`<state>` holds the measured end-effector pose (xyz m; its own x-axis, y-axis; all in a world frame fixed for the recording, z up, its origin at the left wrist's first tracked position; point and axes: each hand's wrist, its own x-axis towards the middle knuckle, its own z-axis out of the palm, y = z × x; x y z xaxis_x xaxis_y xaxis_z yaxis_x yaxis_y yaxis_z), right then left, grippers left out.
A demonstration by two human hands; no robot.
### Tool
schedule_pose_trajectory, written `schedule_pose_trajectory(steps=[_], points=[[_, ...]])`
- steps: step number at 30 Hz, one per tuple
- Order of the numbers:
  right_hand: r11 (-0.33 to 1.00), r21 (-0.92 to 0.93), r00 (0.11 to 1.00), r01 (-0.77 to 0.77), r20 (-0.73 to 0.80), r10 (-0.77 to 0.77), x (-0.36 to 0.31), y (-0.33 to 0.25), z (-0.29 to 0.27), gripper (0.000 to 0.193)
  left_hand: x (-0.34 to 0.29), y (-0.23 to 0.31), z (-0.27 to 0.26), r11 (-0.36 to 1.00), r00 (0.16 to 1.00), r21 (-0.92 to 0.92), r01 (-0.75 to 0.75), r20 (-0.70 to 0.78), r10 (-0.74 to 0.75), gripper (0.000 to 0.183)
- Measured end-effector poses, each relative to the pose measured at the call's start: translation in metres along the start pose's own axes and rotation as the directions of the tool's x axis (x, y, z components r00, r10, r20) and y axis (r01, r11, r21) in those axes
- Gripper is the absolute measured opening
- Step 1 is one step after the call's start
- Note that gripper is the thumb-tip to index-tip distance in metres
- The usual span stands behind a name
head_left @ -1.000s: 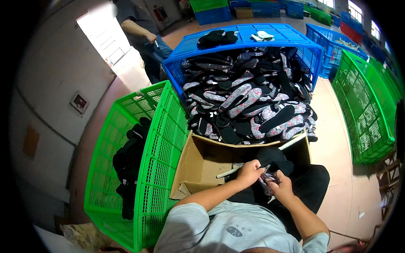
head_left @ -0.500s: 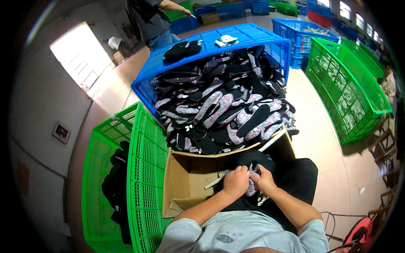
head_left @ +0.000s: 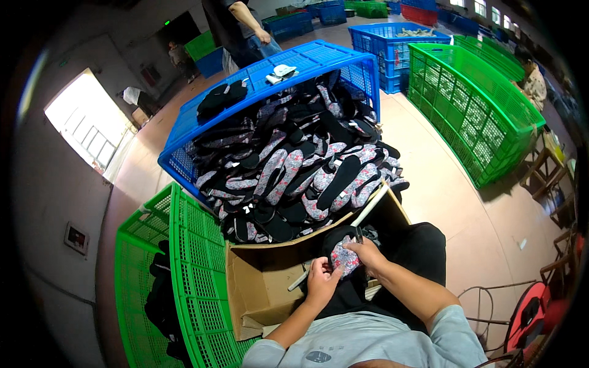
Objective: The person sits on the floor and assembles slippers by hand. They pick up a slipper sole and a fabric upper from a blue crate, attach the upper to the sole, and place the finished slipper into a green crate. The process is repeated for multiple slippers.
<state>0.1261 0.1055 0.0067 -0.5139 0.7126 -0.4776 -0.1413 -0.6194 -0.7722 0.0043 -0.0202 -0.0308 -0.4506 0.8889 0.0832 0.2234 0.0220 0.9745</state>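
Over my lap, a floral-print slipper (head_left: 345, 256) with pink and grey patterning is held between my two hands. My right hand (head_left: 369, 255) grips its right side, the thumb lying on the print. A thin dark piece (head_left: 359, 233) sticks up by those fingers; its kind is unclear. At the lower left edge of the slipper, my left hand (head_left: 321, 283) has its fingers curled and its thumb against the fabric. Black material lies behind the slipper. In front, a large heap of floral and black slippers (head_left: 288, 168) spills from a tipped blue crate (head_left: 184, 126).
An open cardboard box (head_left: 248, 288) sits at my knees, with white rod ends (head_left: 371, 205) around it. Left is a green crate (head_left: 199, 264) holding black items; another green crate (head_left: 466, 104) stands right. A person (head_left: 245, 27) stands behind the blue crate. A red-and-black item (head_left: 527, 316) lies lower right.
My hands were close together over the slipper; now the left has shifted left and down, and more of the floral print shows. The view has turned, and the standing person has shifted.
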Motion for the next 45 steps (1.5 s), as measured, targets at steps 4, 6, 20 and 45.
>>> schedule_pose_trajectory(steps=[4,6,20,45], points=[[0.995,0.090,0.998,-0.053,-0.031,0.056,0.011,-0.002,-0.002,0.006,0.004,-0.005,0.003,0.938,0.991,-0.320,0.129,0.066,-0.113,0.046],[0.988,0.110,0.993,-0.106,-0.035,0.110,0.015,-0.005,-0.005,0.006,0.006,-0.006,0.004,0.907,0.985,-0.385,0.172,0.096,-0.146,0.048],[0.988,0.054,0.974,0.144,-0.182,-0.133,0.039,0.015,-0.008,0.016,0.023,0.014,0.012,0.690,0.907,-0.607,0.393,0.133,-0.399,0.027],[0.786,-0.460,0.714,0.414,-0.371,-0.594,0.020,0.039,0.000,0.031,0.023,0.005,0.016,0.773,0.895,-0.522,0.361,-0.038,-0.444,0.011]])
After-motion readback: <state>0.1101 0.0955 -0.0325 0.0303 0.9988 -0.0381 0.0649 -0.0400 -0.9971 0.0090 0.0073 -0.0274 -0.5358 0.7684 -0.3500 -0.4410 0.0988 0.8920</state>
